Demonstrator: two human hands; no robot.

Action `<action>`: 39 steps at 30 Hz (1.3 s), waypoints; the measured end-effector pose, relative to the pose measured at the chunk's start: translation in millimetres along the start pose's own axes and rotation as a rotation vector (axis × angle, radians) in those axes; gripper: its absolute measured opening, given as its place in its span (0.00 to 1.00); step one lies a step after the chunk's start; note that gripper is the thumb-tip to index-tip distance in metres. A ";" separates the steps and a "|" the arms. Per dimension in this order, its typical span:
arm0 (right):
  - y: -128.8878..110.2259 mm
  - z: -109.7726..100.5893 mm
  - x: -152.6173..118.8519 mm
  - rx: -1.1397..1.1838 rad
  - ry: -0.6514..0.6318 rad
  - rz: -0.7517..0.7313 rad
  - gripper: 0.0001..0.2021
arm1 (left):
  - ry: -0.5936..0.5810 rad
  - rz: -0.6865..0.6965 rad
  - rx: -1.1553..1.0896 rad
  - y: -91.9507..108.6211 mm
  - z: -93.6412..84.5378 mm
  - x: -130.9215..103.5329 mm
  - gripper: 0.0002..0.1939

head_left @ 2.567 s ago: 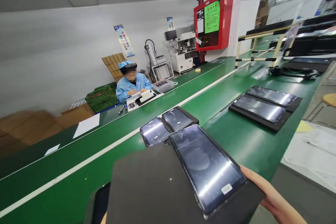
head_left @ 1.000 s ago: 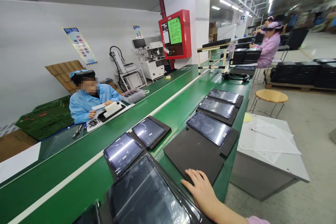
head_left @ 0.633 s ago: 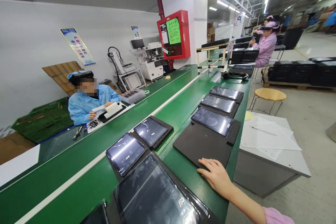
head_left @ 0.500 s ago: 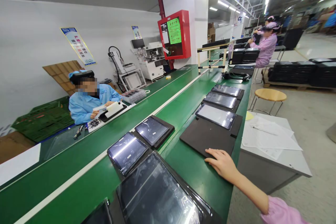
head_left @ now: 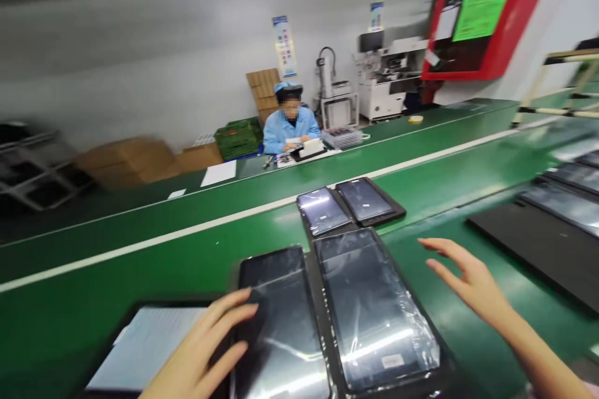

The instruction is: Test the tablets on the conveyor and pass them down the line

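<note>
Left hand (head_left: 201,355): lower left of the frame, fingers (head_left: 234,308) spread flat, tips resting on the left edge of the dark panel (head_left: 281,324); nothing gripped.
Right hand (head_left: 468,277): lower right, fingers apart and open, hovering above the green counter (head_left: 140,262), holding nothing.
Dark panel: glossy, lying flat at bottom centre, just beside the wrapped panel (head_left: 374,308).
Wrapped panel: larger screen under crinkled clear film, small white label near its lower end, to the right of the dark panel and left of the right hand.
Pale sheet (head_left: 140,343): lower left, partly covered by the left hand.
2 small screens (head_left: 349,206): side by side on dark trays at mid-frame, beyond the wrapped panel.
Black trays (head_left: 538,243): right edge, blurred.
Co-worker (head_left: 290,128): seated in blue coat and cap at the far side of the counter, upper centre.
Red cabinet (head_left: 486,12): upper right, on the wall.
</note>
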State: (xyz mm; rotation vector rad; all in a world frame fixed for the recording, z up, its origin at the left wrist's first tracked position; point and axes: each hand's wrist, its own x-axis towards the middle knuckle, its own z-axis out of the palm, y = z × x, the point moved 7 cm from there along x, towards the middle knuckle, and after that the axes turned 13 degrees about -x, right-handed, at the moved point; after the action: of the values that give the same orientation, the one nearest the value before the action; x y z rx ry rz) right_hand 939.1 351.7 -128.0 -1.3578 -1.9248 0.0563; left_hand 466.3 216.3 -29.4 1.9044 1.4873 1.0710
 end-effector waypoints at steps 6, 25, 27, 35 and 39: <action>-67.6 79.2 4.3 0.094 -0.157 0.034 0.26 | -0.370 -0.104 0.330 -13.8 68.2 80.4 0.31; -35.1 91.0 8.7 0.476 -0.358 0.414 0.39 | -0.525 -0.137 0.346 -1.2 96.9 104.6 0.33; -32.3 82.7 -1.7 0.521 -0.376 0.423 0.41 | -0.455 -0.158 0.281 -9.4 73.1 84.2 0.33; -30.2 67.7 -39.4 0.342 -0.285 0.247 0.36 | 0.255 -0.490 -0.329 -112.8 10.9 -75.6 0.44; -42.5 69.5 -40.6 0.216 -0.256 0.148 0.35 | 0.406 -0.371 -0.517 -103.0 44.9 -110.3 0.38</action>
State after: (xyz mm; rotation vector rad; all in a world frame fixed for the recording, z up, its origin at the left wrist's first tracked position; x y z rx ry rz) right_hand 869.6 326.0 -180.9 -1.3958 -1.9543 0.5182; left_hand 433.8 143.9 -165.4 1.0529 1.4970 1.5313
